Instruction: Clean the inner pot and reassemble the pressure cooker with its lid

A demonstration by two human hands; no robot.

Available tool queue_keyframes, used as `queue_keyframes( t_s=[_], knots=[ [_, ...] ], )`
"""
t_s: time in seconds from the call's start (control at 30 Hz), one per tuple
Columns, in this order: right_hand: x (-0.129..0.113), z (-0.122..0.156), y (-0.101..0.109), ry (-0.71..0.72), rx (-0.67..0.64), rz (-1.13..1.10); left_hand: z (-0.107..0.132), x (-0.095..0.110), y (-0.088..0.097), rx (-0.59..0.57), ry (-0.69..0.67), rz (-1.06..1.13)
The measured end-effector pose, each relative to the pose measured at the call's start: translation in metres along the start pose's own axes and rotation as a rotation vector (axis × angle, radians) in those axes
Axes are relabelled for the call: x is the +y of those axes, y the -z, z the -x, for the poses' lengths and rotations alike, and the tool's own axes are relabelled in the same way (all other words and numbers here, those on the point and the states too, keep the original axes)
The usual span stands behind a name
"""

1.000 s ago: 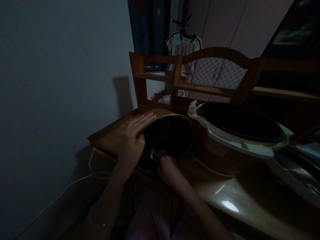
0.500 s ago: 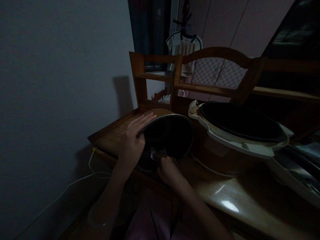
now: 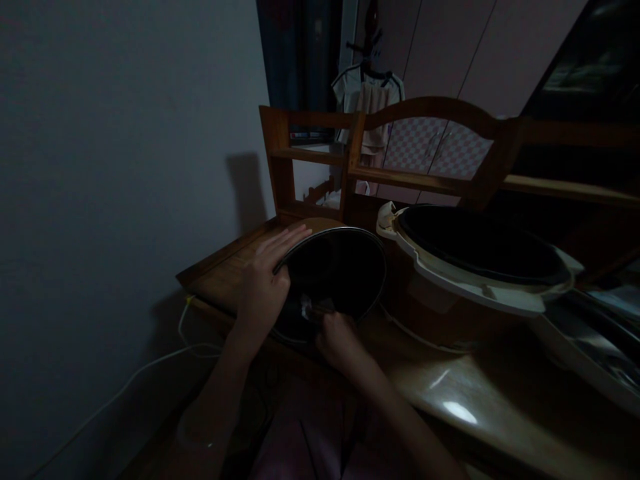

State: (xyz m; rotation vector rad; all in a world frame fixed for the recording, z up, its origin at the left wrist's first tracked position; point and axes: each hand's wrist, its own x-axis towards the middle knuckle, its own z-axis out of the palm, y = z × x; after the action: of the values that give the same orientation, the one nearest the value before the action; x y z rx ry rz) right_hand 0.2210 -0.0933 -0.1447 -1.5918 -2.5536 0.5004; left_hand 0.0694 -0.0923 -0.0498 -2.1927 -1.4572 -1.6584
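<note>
A round pot (image 3: pixel 350 273) with a black inside and a thin pale rim stands tilted toward me on the wooden desk. My left hand (image 3: pixel 267 273) grips its left rim, fingers stretched along the outside and thumb over the edge. Inside the lower part of the pot is my right hand (image 3: pixel 336 335), its fingers closed. A small whitish, crumpled-looking piece (image 3: pixel 306 307) shows just beyond those fingers, against the dark wall. Dim light hides what exactly the right fingers hold.
Right of the pot stands a large cooker body (image 3: pixel 440 293) with a white rim and black interior. A glossy lid-like object (image 3: pixel 595 347) lies at the far right. Behind runs a wooden shelf frame (image 3: pixel 415 177). A white cable (image 3: pixel 135 377) hangs at left beside the wall.
Almost nothing differs. The whitish piece by my right hand has shifted very slightly, and the pot and left hand hold their place.
</note>
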Motion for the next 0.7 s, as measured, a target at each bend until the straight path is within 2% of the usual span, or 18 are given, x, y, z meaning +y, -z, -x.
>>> queue_keyframes(
  t_s=[0.23,0.4,0.7],
  knots=[
    [0.007,0.0,-0.008,0.097,0.097,-0.084,0.003,0.001,0.001,-0.008,0.007,-0.016],
    [0.015,-0.001,-0.016,0.148,0.162,-0.232,0.005,0.002,0.002,-0.011,0.002,-0.004],
    [0.016,0.002,-0.017,0.089,0.161,-0.289,0.007,0.002,0.003,-0.006,0.009,0.008]
  ],
)
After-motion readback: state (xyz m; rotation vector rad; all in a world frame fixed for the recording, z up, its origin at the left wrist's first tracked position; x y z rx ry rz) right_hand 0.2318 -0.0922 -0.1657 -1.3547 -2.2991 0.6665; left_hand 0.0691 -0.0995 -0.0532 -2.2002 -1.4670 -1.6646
